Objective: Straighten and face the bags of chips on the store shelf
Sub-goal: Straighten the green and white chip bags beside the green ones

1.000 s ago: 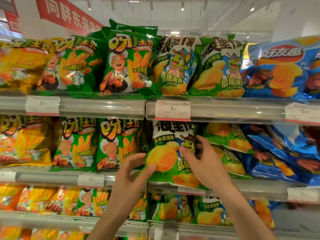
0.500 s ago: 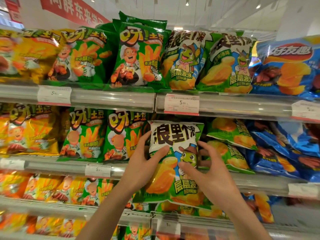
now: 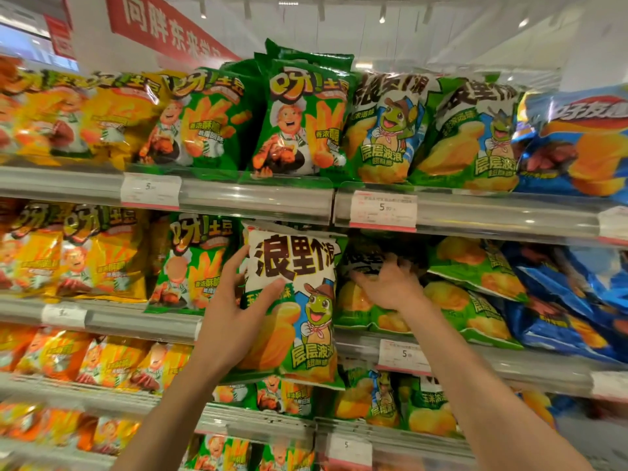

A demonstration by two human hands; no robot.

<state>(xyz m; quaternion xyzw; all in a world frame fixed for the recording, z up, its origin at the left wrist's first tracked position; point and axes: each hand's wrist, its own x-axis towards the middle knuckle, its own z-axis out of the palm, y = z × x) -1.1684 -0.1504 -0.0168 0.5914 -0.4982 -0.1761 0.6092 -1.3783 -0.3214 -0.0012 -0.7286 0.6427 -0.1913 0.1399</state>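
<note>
My left hand point(image 3: 238, 311) grips a green and white chip bag with a frog cartoon point(image 3: 299, 300) by its left edge, thumb across the front. The bag hangs upright in front of the middle shelf rail point(image 3: 142, 326). My right hand point(image 3: 390, 283) reaches into the shelf just right of it, fingers spread on the tilted green bags point(image 3: 353, 300) lying there. More green frog bags point(image 3: 475, 266) lie flat and askew further right.
The top shelf point(image 3: 258, 202) holds upright yellow, green and blue bags. Green chef bags point(image 3: 193, 263) stand left of the held bag, yellow ones beyond. Blue bags point(image 3: 571, 300) slump at the far right. Price tags point(image 3: 383, 210) line the rails. Lower shelves hold more bags.
My right hand has let go of the frog bag and moved right into the shelf onto the lying bags. My left hand alone now holds the bag, raised higher.
</note>
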